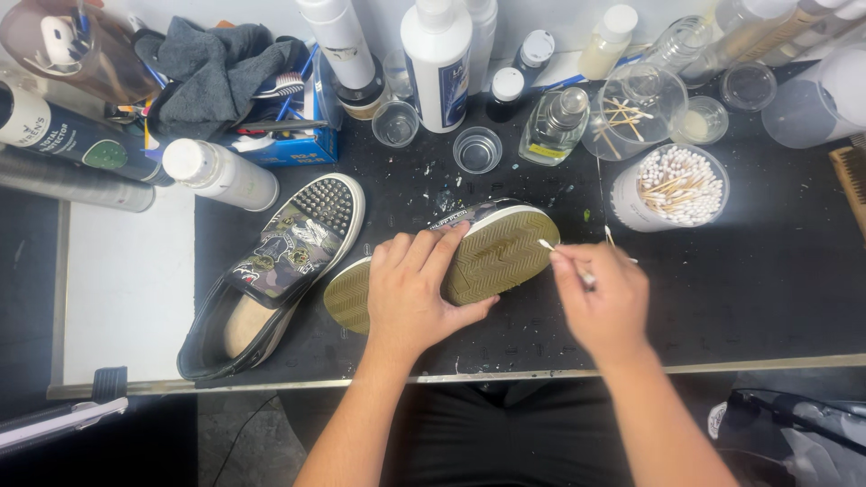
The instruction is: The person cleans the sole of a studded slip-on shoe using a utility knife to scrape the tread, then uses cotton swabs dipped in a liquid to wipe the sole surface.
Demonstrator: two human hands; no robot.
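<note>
A slip-on shoe lies sole-up on the black mat, its olive ribbed sole facing me. My left hand presses flat on the middle of that sole and holds it steady. In my right hand is a cotton swab, pinched between the fingers, with its white tip touching the sole's white rim at the toe end. The matching shoe, patterned with a studded toe cap, sits upright to the left, apart from both hands.
A round tub of cotton swabs stands right of the shoe. Along the back are white bottles, a glass bottle, small clear cups, a clear beaker and a grey cloth. A white bottle lies at left.
</note>
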